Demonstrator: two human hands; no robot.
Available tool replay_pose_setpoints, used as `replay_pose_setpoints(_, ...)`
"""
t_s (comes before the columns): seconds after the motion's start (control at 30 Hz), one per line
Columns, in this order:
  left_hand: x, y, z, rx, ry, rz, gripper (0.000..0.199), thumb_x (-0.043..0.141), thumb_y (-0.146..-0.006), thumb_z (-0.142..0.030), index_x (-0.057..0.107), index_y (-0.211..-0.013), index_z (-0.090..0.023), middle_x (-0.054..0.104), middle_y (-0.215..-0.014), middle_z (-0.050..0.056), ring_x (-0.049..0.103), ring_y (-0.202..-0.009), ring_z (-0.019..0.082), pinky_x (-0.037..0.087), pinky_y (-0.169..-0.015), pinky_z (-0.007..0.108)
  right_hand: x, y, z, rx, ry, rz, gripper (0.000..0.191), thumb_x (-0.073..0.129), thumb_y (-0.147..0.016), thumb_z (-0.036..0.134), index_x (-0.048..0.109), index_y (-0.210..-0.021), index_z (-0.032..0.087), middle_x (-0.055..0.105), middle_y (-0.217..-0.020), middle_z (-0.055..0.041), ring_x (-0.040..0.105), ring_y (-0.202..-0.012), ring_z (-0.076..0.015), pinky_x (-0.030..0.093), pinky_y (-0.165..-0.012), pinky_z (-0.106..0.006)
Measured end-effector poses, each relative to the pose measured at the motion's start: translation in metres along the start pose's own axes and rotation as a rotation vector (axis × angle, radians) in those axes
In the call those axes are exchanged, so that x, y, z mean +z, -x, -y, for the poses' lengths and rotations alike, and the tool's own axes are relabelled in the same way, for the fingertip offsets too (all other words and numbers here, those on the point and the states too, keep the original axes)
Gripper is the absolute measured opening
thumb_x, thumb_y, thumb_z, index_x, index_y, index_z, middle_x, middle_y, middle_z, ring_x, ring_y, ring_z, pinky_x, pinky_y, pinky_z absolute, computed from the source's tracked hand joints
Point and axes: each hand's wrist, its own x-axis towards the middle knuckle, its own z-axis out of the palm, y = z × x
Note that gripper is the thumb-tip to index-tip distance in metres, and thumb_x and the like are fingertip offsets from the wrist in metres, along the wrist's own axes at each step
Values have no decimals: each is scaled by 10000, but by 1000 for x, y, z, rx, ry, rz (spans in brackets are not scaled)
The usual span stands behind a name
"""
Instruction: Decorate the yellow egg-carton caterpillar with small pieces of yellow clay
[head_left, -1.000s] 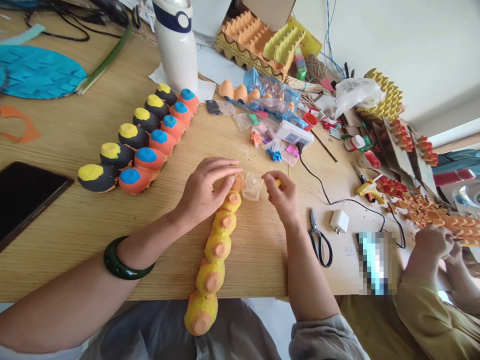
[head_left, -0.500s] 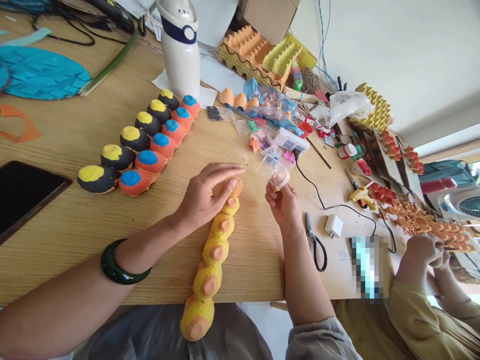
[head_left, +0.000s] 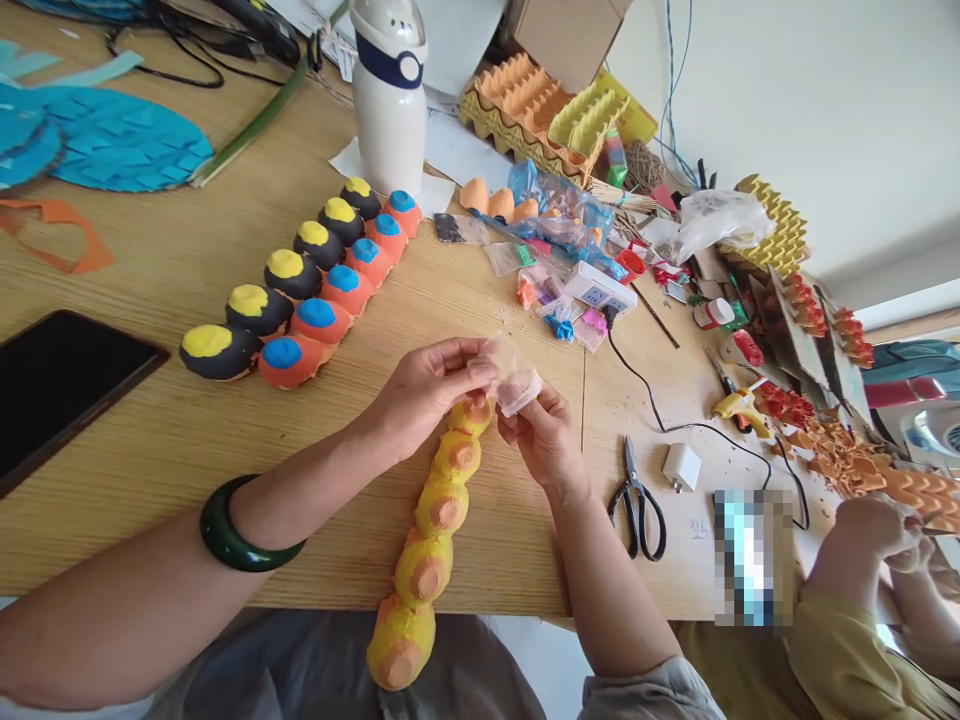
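One clear plastic pouch
Right hand clamps its lower edge; left hand, fingertips partly hidden, seems to pinch its left side.

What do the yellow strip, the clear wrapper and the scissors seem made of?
Yellow strip: probably moulded pulp, matt, with carton-like bumps. Wrapper: likely thin plastic, see-through and creased. Scissors: apparently metal blades, smooth and grey; dark handles unclear.

the wooden table has a light brown grained top, crossed by a thin seam. behind the table, toward its right end, rises a plain off-white wall; a white ledge runs low along it. pale floor shows below the table's near edge.
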Motion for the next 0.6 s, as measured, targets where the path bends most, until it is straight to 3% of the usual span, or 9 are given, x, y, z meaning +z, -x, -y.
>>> replay_pose_setpoints(0.13, -5, -5, 2, -1, 83, -101, 341, 929, -682, -293, 788, -971, -180, 744, -840, 13, 649, -751, 124, 525, -692, 253, 3, 3, 4, 1, -21, -8, 292, 880, -719, 395, 669, -757, 196, 547, -641, 39, 423, -553, -77, 332, -457, -190)
replay_pose_setpoints(0.47, -4, -2, -7, 199, -95, -133, 309, 844, -773, -219, 781, -1072, -175, 689, -806, -14, 585, -639, 95, 501, -654, 261, -1, -2, 9, -4, -34, -94, 376, 914, -671, 378, 582, -649, 203, 424, -599, 63, 335, -533, -71, 259, -438, -192)
replay_pose_setpoints(0.6, 2, 1, -7, 144, -11, -120, 433, 881, -753, -274, 737, -1147, -168, 699, -862, -7, 628, -692, 110, 528, -702, 269, -1, -3, 9, 38, -80, -104, 427, 927, -650, 375, 538, -627, 198, 376, -608, 75, 299, -525, -61, 237, -428, -186)
